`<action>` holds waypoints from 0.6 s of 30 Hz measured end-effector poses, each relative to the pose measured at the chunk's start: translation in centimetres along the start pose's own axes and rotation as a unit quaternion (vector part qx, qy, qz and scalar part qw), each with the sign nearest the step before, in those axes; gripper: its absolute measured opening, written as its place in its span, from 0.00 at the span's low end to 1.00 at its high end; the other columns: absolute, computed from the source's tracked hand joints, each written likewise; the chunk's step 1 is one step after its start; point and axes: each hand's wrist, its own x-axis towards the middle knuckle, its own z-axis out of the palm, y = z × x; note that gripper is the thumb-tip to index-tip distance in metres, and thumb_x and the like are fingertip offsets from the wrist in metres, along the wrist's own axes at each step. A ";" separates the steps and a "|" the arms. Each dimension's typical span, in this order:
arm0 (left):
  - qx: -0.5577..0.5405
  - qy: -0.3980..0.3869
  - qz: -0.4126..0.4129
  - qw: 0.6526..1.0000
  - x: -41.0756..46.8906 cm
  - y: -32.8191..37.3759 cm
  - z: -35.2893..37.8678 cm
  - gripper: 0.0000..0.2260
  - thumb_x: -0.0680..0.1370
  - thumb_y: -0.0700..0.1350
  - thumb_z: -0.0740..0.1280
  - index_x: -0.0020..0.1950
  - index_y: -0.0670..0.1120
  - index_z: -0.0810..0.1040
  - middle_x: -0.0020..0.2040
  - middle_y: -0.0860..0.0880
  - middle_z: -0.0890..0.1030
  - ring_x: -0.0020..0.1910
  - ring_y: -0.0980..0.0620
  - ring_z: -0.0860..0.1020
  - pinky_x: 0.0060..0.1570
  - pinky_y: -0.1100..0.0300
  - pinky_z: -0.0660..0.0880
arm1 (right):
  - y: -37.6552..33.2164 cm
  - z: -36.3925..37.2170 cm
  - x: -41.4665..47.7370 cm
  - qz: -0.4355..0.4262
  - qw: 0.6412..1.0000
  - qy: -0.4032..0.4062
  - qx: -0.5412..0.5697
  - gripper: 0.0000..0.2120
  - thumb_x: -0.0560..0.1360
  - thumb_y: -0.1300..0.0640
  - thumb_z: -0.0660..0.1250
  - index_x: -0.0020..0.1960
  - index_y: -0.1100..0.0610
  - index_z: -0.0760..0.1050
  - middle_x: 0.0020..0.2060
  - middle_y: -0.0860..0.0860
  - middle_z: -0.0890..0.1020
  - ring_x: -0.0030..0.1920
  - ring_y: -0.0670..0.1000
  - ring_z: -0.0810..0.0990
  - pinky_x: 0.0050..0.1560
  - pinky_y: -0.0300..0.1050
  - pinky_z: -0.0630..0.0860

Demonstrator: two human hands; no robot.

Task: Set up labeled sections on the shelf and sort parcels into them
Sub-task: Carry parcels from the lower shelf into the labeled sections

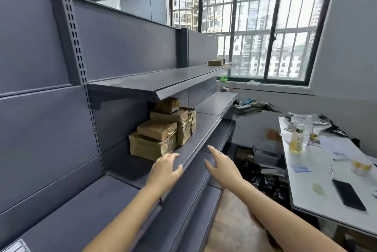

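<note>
Ok, both hands are empty. The left hand [166,167] is just in front of the parcel stack [161,131], fingers loosely spread over the front lip of the middle shelf [206,127]; can't tell whether it touches. The right hand [221,163] is right of the stack, fingers straight and apart, out past the lip.

Step looks like sectioning: parcels are piled, and I see no labels on the shelf face. Next move needs a label or marker; likely supplies are on the table [318,182], well right of the stack.

Clearance: the upper shelf [163,80] sits close above the stack, so lift parcels out forward, not up. There is bare shelf right of the stack. One lone parcel [216,62] sits far beyond and above it.
</note>
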 end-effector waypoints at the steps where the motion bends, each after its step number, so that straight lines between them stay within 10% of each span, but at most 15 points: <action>1: 0.004 0.001 0.000 1.000 1.3 -0.3 -0.1 0.19 0.79 0.47 0.63 0.69 0.45 0.69 0.67 0.48 0.73 0.65 0.49 0.71 0.64 0.56 0.67 | 0.1 -0.1 1.5 -0.002 1.000 -0.003 -0.001 0.27 0.80 0.48 0.56 0.77 0.50 0.52 0.75 0.48 0.59 0.69 0.52 0.68 0.64 0.44 0.68; 9: -0.008 0.003 -0.025 1.000 14.4 -3.1 1.1 0.19 0.79 0.44 0.63 0.69 0.42 0.69 0.67 0.45 0.72 0.67 0.48 0.69 0.65 0.60 0.63 | 2.9 0.7 14.4 -0.019 0.999 -0.033 -0.009 0.28 0.81 0.50 0.57 0.77 0.51 0.50 0.64 0.55 0.73 0.54 0.52 0.75 0.46 0.42 0.67; 18: -0.025 0.033 -0.103 0.994 22.5 -5.9 4.7 0.17 0.78 0.44 0.64 0.68 0.44 0.71 0.66 0.46 0.71 0.63 0.50 0.71 0.61 0.62 0.67 | 7.0 2.8 26.0 -0.072 0.996 -0.054 -0.001 0.29 0.80 0.51 0.58 0.77 0.53 0.51 0.68 0.54 0.72 0.64 0.55 0.72 0.57 0.45 0.70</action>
